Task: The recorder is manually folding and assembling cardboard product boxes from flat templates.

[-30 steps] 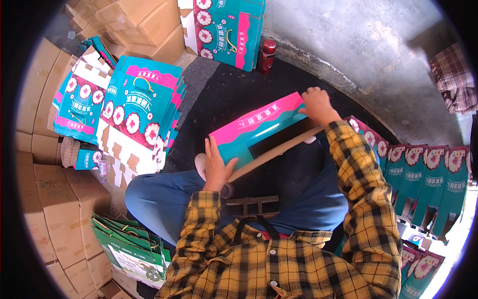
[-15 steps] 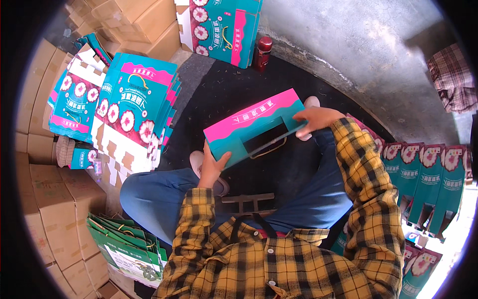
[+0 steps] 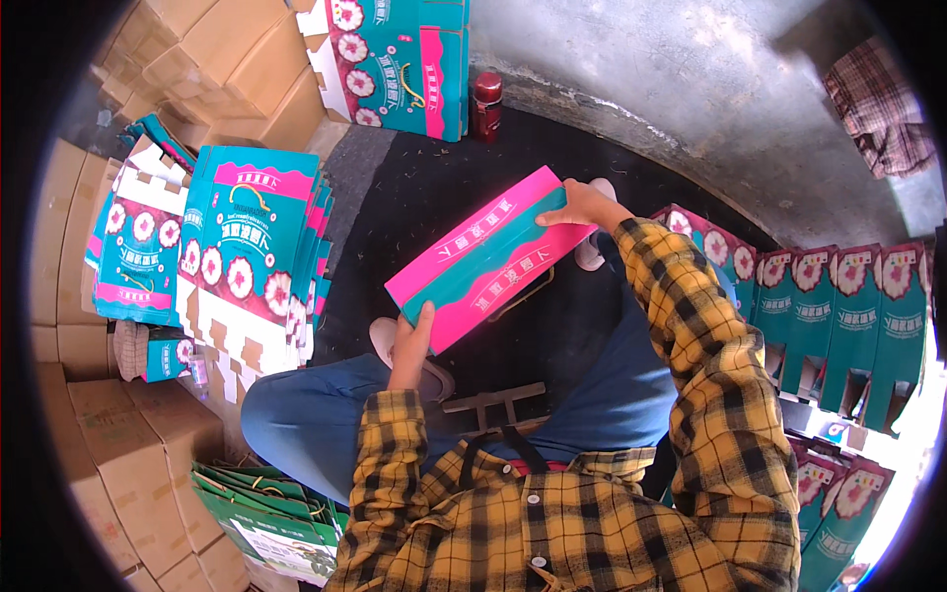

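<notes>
A pink and teal cardboard gift box (image 3: 473, 259) is held tilted above the black floor mat, both its pink sides and the teal strip between them facing up. My left hand (image 3: 410, 345) grips its near left end, the thumb on the teal strip. Round the far right end is my right hand (image 3: 584, 204), its thumb lying on the teal part and the other fingers mostly hidden. Under the box's near edge a yellow cord handle (image 3: 528, 296) shows.
Flat printed cartons (image 3: 242, 237) are stacked on the left, before brown boxes (image 3: 138, 434). Green bags (image 3: 271, 528) lie lower left. Another carton stack (image 3: 395, 74) and a red flask (image 3: 486, 104) stand at the back. Teal boxes (image 3: 843, 326) line the right, beside a concrete wall (image 3: 641, 69).
The opening in the box's top is now covered by a pink and teal panel. My hands and the box have shifted slightly left; the whole view has turned a little.
</notes>
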A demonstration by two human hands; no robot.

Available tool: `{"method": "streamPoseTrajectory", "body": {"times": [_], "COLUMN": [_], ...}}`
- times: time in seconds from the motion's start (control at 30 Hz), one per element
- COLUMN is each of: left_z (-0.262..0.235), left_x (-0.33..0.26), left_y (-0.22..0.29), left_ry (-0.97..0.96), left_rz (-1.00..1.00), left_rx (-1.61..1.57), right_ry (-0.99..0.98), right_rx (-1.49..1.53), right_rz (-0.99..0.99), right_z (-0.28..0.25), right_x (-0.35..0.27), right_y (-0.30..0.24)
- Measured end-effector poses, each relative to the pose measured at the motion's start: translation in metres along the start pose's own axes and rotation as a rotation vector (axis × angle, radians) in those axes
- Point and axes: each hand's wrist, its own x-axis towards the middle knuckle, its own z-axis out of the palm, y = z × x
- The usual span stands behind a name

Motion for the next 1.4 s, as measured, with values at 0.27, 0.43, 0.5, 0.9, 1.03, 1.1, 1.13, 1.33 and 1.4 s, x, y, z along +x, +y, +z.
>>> {"method": "streamPoseTrajectory", "body": {"times": [0.27, 0.43, 0.5, 0.9, 1.03, 1.1, 1.13, 1.33, 1.4], "left_z": [0.036, 0.138, 0.185, 0.422, 0.440, 0.449, 0.449, 0.465, 0.477], "left_x": [0.000, -0.026, -0.047, -0.059, -0.043, -0.051, -0.052, -0.067, -0.068], "left_y": [0.105, 0.230, 0.264, 0.171, 0.110, 0.110, 0.103, 0.085, 0.072], "left_ry": [0.049, 0.020, 0.034, -0.375, -0.499, -0.816, -0.814, -0.861, -0.770], "left_rz": [0.223, 0.790, 0.986, 0.796, 0.583, 0.463, 0.449, 0.348, 0.451], "left_rx": [-0.007, 0.012, 0.148, 0.520, 0.822, 0.845, 0.854, 1.059, 1.093], "right_ry": [0.607, 1.087, 1.338, 1.619, 1.531, 1.497, 1.430, 1.225, 1.288], "right_rx": [0.110, 0.663, 0.965, 1.191, 1.242, 1.109, 1.016, 0.955, 1.005], "right_rz": [-0.213, -0.209, -0.198, 0.374, 0.458, 0.500, 0.510, 0.833, 0.687], "right_z": [-0.126, -0.168, -0.166, 0.057, 0.126, 0.143, 0.148, 0.167, 0.169], "right_x": [-0.090, -0.241, -0.288, -0.399, -0.382, -0.412, -0.410, -0.412, -0.414], "right_y": [-0.013, 0.051, 0.105, 0.401, 0.431, 0.469, 0.474, 0.497, 0.496]}}
